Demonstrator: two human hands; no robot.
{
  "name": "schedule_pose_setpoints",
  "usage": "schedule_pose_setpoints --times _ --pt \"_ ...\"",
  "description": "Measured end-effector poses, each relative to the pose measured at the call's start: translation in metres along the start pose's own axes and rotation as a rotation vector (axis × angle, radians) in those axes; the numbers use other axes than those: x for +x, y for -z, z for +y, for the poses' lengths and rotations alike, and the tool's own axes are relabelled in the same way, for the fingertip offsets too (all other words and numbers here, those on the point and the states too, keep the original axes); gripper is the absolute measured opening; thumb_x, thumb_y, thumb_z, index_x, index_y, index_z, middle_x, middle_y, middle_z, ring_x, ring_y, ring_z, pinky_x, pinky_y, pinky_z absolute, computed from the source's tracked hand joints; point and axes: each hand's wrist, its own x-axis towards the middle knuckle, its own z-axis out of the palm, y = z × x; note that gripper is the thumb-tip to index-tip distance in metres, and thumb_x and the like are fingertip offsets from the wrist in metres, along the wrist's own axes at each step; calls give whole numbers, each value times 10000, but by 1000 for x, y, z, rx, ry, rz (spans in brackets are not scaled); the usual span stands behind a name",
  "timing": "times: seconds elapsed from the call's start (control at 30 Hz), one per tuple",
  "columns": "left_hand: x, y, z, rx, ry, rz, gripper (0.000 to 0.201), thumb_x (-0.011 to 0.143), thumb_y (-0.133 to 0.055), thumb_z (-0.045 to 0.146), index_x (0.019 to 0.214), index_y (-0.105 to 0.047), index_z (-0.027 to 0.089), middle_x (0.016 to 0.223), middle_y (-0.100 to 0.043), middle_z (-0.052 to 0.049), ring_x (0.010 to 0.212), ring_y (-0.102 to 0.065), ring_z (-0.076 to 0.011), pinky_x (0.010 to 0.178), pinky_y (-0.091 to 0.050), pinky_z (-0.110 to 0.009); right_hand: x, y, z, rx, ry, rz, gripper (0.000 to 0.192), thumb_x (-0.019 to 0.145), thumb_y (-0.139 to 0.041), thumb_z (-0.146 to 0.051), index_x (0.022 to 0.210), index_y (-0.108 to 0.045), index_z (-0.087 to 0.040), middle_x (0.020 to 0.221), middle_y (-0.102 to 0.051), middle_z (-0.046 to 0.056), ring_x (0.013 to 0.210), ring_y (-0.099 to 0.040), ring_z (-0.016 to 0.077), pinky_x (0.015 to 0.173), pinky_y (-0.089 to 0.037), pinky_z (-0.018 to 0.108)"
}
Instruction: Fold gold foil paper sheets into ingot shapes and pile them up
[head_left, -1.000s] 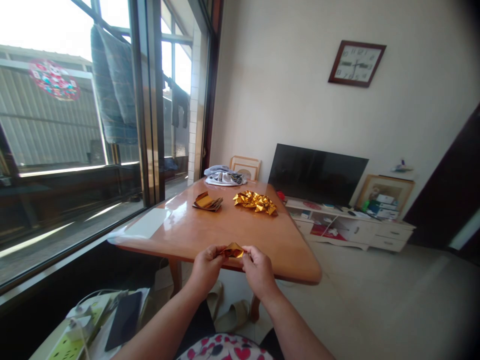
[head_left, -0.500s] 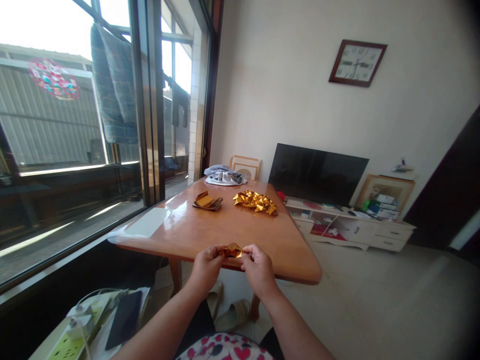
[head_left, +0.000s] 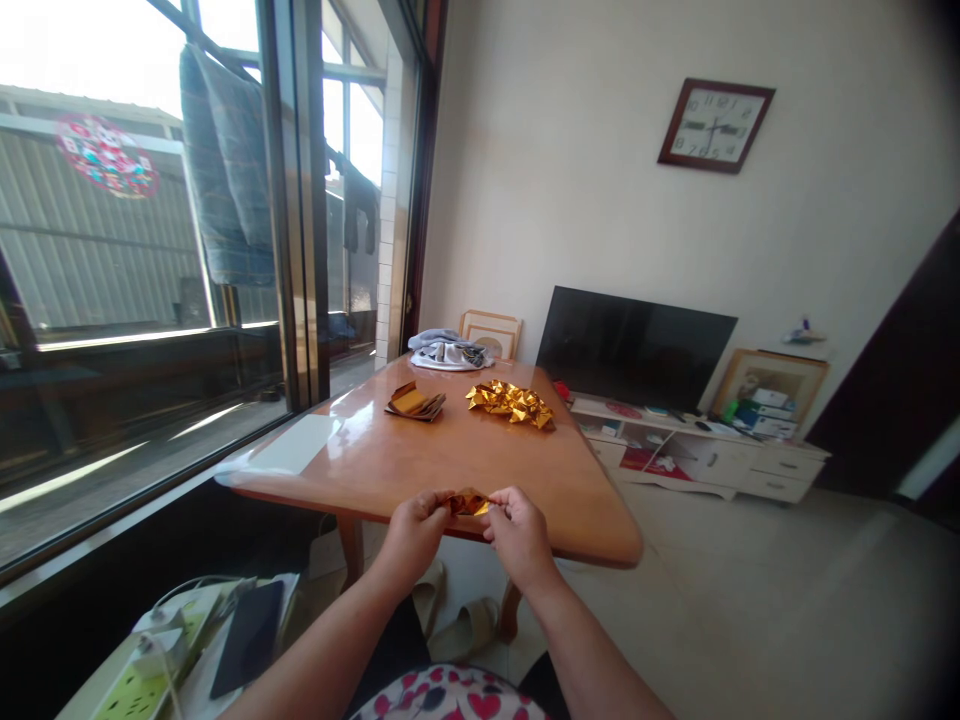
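A glossy wooden table [head_left: 375, 455] stands beside a large window [head_left: 135, 250]; a wall clock [head_left: 715, 125] hangs at 1 o'clock and a television [head_left: 634, 345] leans behind the table. On the far tabletop lie a heap of folded gold papers [head_left: 511, 403], a flat stack of gold sheets [head_left: 415, 403] and a bundled cloth [head_left: 448, 351]. At the near edge, the left hand [head_left: 411, 535] and right hand [head_left: 517, 535] pinch a gold paper [head_left: 466, 502] between fingertips; its folds are too small to read. No containers are discernible.
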Motion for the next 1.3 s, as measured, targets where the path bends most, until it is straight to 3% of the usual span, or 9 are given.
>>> schedule_pose_setpoints --times 0.13,0.33,0.53,0.67,0.87,1.1,1.3 --pt "-4 2 9 47 39 -103 326 756 -560 290 946 -776 137 874 -770 -79 791 -673 -233 690 -489 -295 1 3 -3 86 -70 -33 213 763 -524 -255 963 -564 -192 615 -660 -21 485 -553 132 468 -403 217" --pt "-8 5 19 73 138 -122 354 762 -506 281 985 -744 143 784 -742 -61 691 -666 -201 608 -446 -274 -2 12 -14 152 -141 -120 187 747 -518 -226 920 -575 -184 550 -628 -42 436 -468 95 448 -338 192" --pt "-5 12 23 79 184 -201 356 807 -506 357 945 -733 121 724 -718 -68 594 -632 -175 555 -422 -259 -3 14 -19 248 -203 -192 202 792 -583 -331 911 -593 -168 580 -642 -16 435 -454 80 430 -297 179" --pt "-5 13 22 71 160 -211 392 835 -492 380 1002 -725 112 707 -704 -61 577 -602 -162 559 -425 -258 -3 13 -20 300 -205 -204 290 832 -559 -434 921 -599 -161 599 -654 3 451 -484 89 437 -313 184" --pt "-5 13 22 96 100 -224 382 841 -506 413 954 -731 127 626 -646 -28 558 -536 -150 539 -391 -251 -4 12 -22 299 -216 -196 273 820 -551 -375 985 -598 -164 569 -644 -18 414 -449 77 418 -266 171" --pt "-2 17 23 82 139 -185 360 815 -497 404 871 -726 132 576 -625 -17 516 -503 -140 522 -368 -250 -1 18 -18 357 -187 -203 397 846 -577 -524 999 -611 -160 593 -649 -1 435 -474 94 417 -278 188" --pt "-4 19 25 56 172 -198 355 812 -503 405 846 -723 128 581 -631 -23 511 -501 -135 514 -357 -247 -4 23 -20 338 -177 -273 377 821 -627 -474 1026 -625 -157 643 -659 0 474 -479 90 454 -301 194"
